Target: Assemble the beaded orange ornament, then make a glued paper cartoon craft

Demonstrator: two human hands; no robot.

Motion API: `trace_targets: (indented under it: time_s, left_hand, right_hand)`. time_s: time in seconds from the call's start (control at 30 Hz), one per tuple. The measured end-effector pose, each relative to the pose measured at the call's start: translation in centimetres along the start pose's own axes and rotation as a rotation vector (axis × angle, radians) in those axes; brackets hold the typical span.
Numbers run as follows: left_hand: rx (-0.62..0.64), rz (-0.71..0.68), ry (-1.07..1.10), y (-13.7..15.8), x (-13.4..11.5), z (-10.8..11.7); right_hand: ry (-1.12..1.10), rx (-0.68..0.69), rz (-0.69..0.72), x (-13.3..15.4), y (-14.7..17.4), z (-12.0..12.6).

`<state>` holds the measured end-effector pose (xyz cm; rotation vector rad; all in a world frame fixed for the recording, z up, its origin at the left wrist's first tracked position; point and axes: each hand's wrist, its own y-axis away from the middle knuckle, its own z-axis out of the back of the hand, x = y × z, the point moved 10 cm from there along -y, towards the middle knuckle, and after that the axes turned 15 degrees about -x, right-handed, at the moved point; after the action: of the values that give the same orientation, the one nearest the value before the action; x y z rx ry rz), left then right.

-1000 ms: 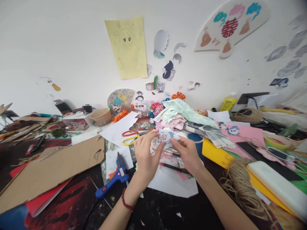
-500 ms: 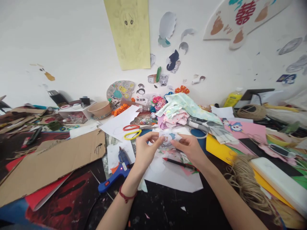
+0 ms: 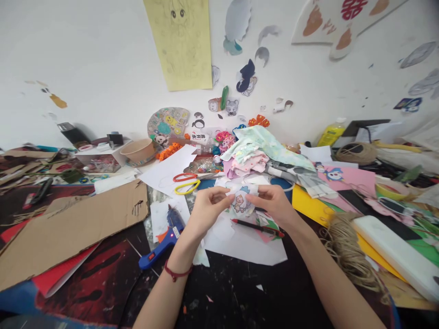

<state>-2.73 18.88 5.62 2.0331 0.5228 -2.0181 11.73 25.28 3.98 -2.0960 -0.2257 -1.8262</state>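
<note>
Between my two hands is a small piece of white paper (image 3: 241, 204) printed with a cartoon figure. My left hand (image 3: 210, 206) pinches its left side between thumb and fingers. On the right side, my right hand (image 3: 273, 204) grips it the same way. Below the hands, a pen with a red tip and dark barrel (image 3: 258, 227) lies on a white sheet (image 3: 247, 252), among coloured paper scraps. A blue glue gun (image 3: 163, 243) with a small red light rests left of my left wrist. Scissors (image 3: 188, 183) with one red and one yellow handle lie beyond my left hand.
A cardboard sheet (image 3: 78, 228) covers the left of the table. Behind my hands is a pile of fabric (image 3: 264, 151). At right lie a twine bundle (image 3: 350, 244) and a long white case (image 3: 394, 251). A beige bowl (image 3: 137, 151) stands near the wall.
The printed paper has turned so that its cartoon faces me more fully and appears more upright. Both hands keep their grip. The whole view has shifted slightly, with the wall sitting higher in the picture.
</note>
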Motion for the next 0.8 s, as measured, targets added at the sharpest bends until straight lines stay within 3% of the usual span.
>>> trace_targets:
  time_s: [0.47, 0.8]
  left_hand:
    - [-0.141, -0.083, 0.011, -0.4, -0.4, 1.1]
    - [-0.036, -0.122, -0.080, 0.0, -0.8, 0.2]
  right_hand:
    - [0.060, -0.033, 0.010, 0.5, 0.0, -0.1]
    - [0.175, -0.081, 0.098, 1.7, 0.3, 0.0]
